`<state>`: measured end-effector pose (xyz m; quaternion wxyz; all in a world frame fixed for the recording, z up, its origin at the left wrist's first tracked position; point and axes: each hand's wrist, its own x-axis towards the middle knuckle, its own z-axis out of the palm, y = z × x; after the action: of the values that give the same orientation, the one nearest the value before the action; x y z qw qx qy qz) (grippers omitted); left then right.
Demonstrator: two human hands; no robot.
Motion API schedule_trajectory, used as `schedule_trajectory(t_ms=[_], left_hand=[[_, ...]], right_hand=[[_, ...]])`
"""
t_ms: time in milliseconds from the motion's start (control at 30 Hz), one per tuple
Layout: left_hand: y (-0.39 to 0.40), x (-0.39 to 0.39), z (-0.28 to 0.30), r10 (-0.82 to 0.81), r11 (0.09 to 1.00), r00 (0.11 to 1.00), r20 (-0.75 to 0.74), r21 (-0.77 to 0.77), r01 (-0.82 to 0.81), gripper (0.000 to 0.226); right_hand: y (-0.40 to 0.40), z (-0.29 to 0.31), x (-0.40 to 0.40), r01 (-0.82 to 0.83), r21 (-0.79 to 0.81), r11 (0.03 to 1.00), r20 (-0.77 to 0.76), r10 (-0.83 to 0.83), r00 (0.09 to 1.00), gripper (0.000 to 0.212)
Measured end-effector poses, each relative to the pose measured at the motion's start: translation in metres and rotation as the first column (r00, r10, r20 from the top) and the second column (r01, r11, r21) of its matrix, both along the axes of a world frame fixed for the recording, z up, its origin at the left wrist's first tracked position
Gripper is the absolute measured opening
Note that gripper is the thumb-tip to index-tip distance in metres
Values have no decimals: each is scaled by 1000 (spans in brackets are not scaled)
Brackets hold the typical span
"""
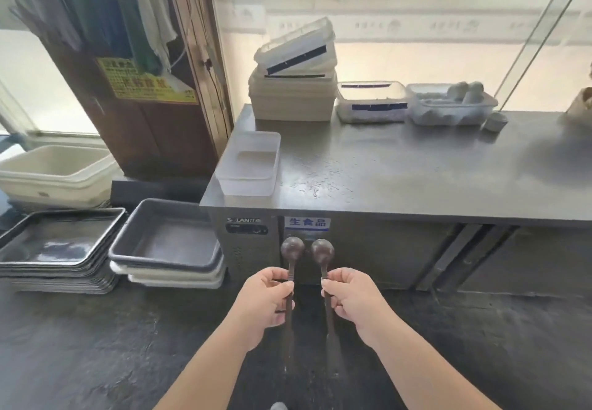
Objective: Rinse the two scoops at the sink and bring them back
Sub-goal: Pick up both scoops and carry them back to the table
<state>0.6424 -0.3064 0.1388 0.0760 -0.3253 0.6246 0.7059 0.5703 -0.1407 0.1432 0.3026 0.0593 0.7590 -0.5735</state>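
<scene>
At the lower centre of the frame, my left hand (pixel 267 297) is gripping one dark scoop (pixel 292 249) and my right hand (pixel 352 299) is gripping the other scoop (pixel 322 251), both fists closed round the handles, below the steel counter (pixel 400 169)

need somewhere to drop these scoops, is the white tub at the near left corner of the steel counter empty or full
Empty, as far as it shows. The white tub has no lid and its pale bottom is bare. A thin film of water cannot be ruled out.

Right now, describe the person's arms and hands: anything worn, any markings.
Both forearms are bare right up to the bottom edge of the picture; no sleeves show. The left hand and the right hand wear no gloves, and no rings, watch, bands or markings can be seen on either.
</scene>
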Motion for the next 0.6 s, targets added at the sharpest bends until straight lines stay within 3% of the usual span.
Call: schedule_trajectory(t_ms=[133,600], left_hand=[[-55,-51,12,-36,999,999,-6,-35,36,8],[-205,-233,2,130,982,991,3,-137,-129,4]], right_hand=[[-51,7,-48,33,-1,999,16,-33,999,6],[-211,-4,-233,-45,-70,997,2,45,999,4]])
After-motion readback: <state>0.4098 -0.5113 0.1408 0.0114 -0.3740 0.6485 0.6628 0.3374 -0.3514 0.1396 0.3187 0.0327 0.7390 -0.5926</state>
